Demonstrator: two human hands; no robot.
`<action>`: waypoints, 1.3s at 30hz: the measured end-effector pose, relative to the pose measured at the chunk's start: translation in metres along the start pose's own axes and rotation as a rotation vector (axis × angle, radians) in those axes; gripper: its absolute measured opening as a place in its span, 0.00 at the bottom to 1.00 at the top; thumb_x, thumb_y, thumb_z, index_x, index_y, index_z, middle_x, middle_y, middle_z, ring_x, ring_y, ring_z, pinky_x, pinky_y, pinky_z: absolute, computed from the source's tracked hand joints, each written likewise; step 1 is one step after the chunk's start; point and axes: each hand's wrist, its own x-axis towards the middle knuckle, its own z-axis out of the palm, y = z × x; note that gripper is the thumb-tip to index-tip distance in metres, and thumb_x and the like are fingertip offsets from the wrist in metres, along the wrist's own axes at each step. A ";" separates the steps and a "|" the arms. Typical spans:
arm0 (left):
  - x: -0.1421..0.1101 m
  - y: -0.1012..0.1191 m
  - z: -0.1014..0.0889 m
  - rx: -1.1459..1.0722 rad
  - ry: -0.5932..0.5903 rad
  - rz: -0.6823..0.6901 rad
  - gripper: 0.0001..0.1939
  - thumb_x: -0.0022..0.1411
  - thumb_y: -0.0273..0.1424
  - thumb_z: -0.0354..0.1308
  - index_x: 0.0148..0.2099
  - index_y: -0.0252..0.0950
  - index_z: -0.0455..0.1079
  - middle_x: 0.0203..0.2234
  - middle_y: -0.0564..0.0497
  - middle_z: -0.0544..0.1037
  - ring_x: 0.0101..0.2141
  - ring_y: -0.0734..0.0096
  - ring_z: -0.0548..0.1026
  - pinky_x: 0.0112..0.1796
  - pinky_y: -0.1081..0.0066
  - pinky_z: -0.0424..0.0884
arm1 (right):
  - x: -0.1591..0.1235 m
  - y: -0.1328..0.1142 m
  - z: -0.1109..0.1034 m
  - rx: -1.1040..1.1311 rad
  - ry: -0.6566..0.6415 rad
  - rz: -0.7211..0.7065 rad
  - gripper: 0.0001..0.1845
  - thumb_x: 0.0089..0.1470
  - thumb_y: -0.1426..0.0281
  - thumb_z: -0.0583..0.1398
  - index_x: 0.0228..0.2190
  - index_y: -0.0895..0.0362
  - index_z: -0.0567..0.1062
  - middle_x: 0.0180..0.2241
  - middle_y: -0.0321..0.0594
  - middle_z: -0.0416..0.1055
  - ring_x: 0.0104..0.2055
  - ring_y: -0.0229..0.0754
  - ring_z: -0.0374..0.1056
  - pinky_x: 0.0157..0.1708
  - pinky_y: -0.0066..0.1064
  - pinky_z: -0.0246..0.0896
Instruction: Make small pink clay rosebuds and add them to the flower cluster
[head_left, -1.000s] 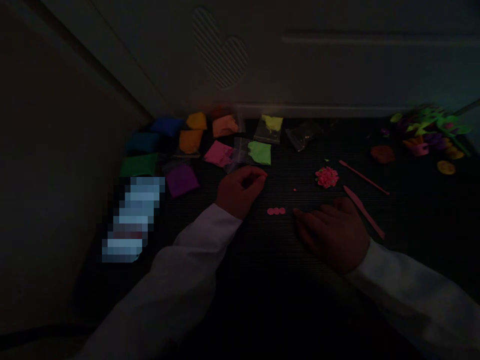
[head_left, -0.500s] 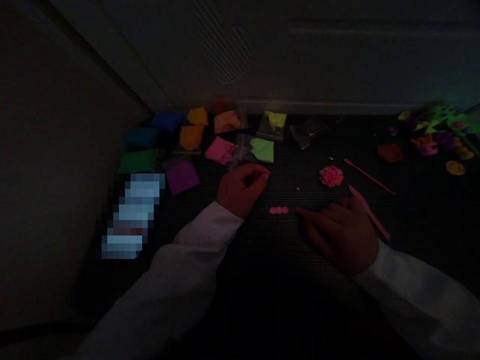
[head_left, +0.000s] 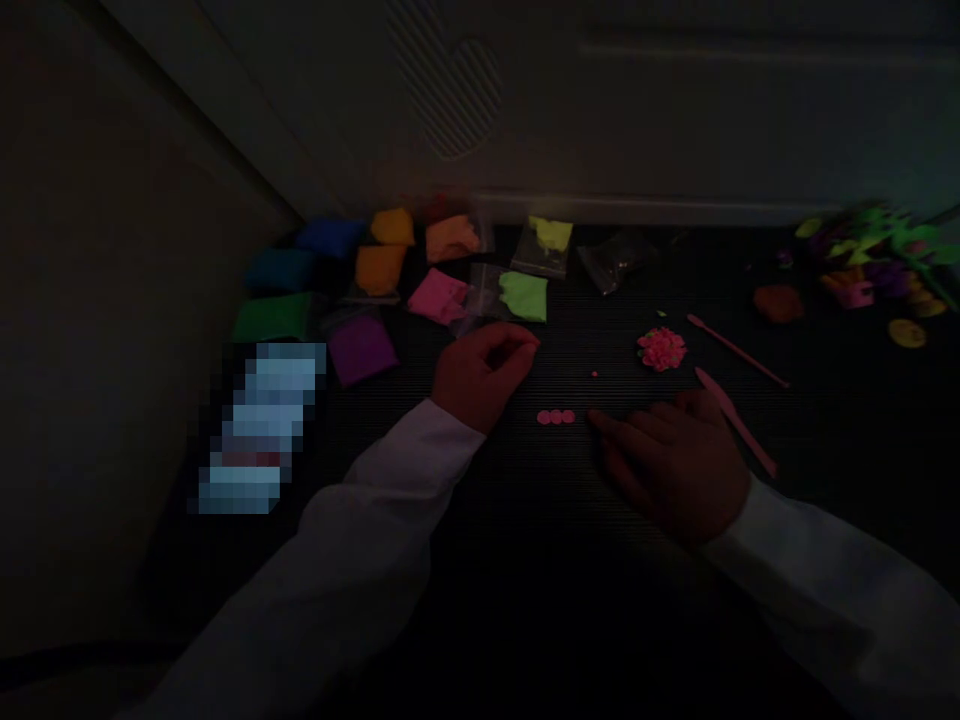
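My left hand [head_left: 486, 372] is closed in a pinch, thumb against forefinger; whatever lies between the tips is too small and dark to make out. Three flat pink clay discs [head_left: 556, 417] sit in a touching row on the dark ribbed table. Just right of that row, the outstretched forefinger of my right hand [head_left: 671, 455] rests its tip at the tabletop, with the other fingers bent. Anything beneath that fingertip is hidden. A tiny pink clay ball [head_left: 595, 374] lies between the hands. Beyond my right hand is a pink clay flower [head_left: 661, 349] with green bits.
A pink modelling knife [head_left: 736, 422] and a thin pink modelling stick [head_left: 739, 350] lie at right. Bagged clay in several colours, including purple [head_left: 364, 348] and light green [head_left: 523, 297], lines the back left. A lit phone [head_left: 259, 430] lies left; clay models [head_left: 881, 265] stand back right.
The view has shifted slightly. Both hands keep nearly the same pose, my left pinching and my right forefinger beside the discs; the discs and ball stay in place.
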 end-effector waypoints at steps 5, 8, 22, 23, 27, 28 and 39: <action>0.000 0.001 0.000 -0.003 0.000 -0.002 0.08 0.50 0.30 0.54 0.32 0.33 0.70 0.22 0.54 0.73 0.24 0.78 0.68 0.26 0.77 0.64 | 0.000 0.000 -0.001 0.073 0.060 0.048 0.17 0.52 0.66 0.52 0.44 0.56 0.67 0.25 0.35 0.69 0.27 0.36 0.60 0.35 0.35 0.44; 0.000 0.000 -0.001 0.004 0.001 0.007 0.08 0.50 0.31 0.53 0.32 0.34 0.70 0.21 0.55 0.72 0.23 0.78 0.68 0.26 0.77 0.63 | 0.000 0.002 -0.002 0.117 0.081 0.065 0.18 0.51 0.68 0.52 0.45 0.57 0.66 0.26 0.35 0.69 0.27 0.35 0.61 0.34 0.33 0.44; 0.000 0.000 0.000 -0.011 0.004 0.015 0.07 0.50 0.31 0.53 0.31 0.35 0.70 0.22 0.55 0.73 0.23 0.78 0.68 0.26 0.76 0.64 | -0.001 0.004 -0.002 0.182 0.049 0.102 0.16 0.51 0.69 0.52 0.42 0.57 0.68 0.25 0.36 0.69 0.26 0.35 0.60 0.33 0.33 0.45; 0.000 0.000 0.000 -0.009 0.000 0.014 0.07 0.50 0.31 0.53 0.31 0.35 0.70 0.22 0.55 0.73 0.23 0.78 0.68 0.26 0.76 0.64 | -0.001 0.005 -0.002 0.188 0.052 0.096 0.16 0.51 0.69 0.52 0.42 0.57 0.68 0.25 0.35 0.68 0.26 0.35 0.60 0.33 0.33 0.45; 0.000 0.001 -0.001 0.001 -0.006 -0.001 0.08 0.50 0.31 0.53 0.32 0.34 0.70 0.22 0.54 0.73 0.23 0.78 0.68 0.26 0.76 0.64 | -0.001 0.005 -0.002 0.121 0.064 0.024 0.15 0.50 0.69 0.53 0.41 0.55 0.70 0.22 0.34 0.66 0.24 0.34 0.58 0.33 0.33 0.44; 0.000 0.001 -0.001 0.003 -0.004 -0.004 0.08 0.50 0.31 0.53 0.32 0.34 0.70 0.22 0.54 0.73 0.23 0.78 0.68 0.26 0.76 0.64 | -0.001 0.005 -0.002 0.096 0.068 0.007 0.15 0.50 0.68 0.53 0.40 0.55 0.70 0.22 0.34 0.67 0.25 0.34 0.58 0.33 0.33 0.43; 0.000 -0.001 0.001 -0.031 0.003 0.003 0.07 0.50 0.31 0.53 0.31 0.35 0.70 0.22 0.55 0.73 0.24 0.77 0.69 0.27 0.76 0.64 | -0.002 0.000 -0.002 -0.011 0.132 -0.029 0.15 0.50 0.67 0.53 0.40 0.56 0.71 0.21 0.34 0.66 0.24 0.34 0.57 0.32 0.33 0.44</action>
